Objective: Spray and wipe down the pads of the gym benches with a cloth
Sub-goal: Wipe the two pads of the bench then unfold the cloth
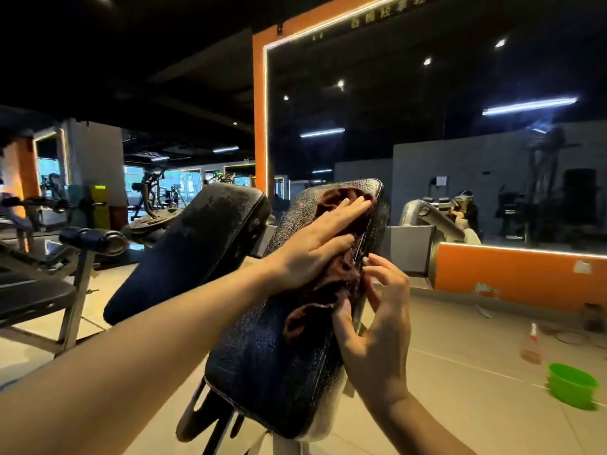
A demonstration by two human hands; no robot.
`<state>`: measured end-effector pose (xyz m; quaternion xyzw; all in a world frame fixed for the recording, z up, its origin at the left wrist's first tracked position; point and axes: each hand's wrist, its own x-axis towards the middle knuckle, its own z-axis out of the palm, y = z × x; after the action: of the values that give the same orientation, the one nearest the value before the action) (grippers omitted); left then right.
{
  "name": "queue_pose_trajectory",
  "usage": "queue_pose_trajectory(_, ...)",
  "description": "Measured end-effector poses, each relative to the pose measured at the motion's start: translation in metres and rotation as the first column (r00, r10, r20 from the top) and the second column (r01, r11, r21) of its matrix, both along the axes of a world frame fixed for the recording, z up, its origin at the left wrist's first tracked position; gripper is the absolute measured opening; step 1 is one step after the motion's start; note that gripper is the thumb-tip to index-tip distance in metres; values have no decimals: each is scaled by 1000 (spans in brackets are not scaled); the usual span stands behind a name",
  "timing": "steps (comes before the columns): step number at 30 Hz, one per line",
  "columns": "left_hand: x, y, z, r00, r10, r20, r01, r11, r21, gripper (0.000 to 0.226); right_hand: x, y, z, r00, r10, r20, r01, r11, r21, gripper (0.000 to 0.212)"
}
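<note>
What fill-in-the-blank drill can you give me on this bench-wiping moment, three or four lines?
1. The left hand presses flat on a ____ cloth.
2. The cloth lies on the ____ of the two black bench pads.
3. The right hand pinches the cloth at the pad's ____ edge.
4. The basin on the floor is ____.

Missing words: brown; nearer; right; green

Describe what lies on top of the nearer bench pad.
A brown cloth lies on the nearer bench pad, with the left hand flat on it and the right hand pinching its edge. The pad surface beneath is hidden.
</note>
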<state>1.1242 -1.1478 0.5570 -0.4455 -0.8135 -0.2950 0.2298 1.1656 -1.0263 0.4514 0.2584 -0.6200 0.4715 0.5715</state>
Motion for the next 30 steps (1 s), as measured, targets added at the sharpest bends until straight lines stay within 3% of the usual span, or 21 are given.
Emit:
queue_pose_trajectory(5,-25,24,35,972,222,79,-227,972,66,54,-6,-3,9,999,18,39,-16,999,-41,36)
queue_pose_trajectory(13,-3,-13,-11,998,63,14,-64,996,67,59,0,1,4,1000,-25,-16,25,1000,-3,30)
queue_pose_trajectory(17,-14,-57,-27,961,222,165,-245,960,134,52,5,-5,8,996,-86,16,86,996,-6,30)
queue_pose_trajectory(20,-6,-43,-24,922,319,218,-355,922,152,53,8,-5,10,990,-134,31,133,991,18,34)
queue_pose_trajectory(22,11,-32,-32,939,302,165,-326,933,153,53,11,-4,10,989,-144,32,143,989,40,33)
queue_pose_trajectory(27,59,-42,-72,997,65,42,-68,995,69,58,14,-3,9,990,-137,33,135,989,63,31)
queue_pose_trajectory(30,38,-48,-57,978,178,113,-190,977,101,55,16,-2,12,990,-127,67,121,989,80,30)
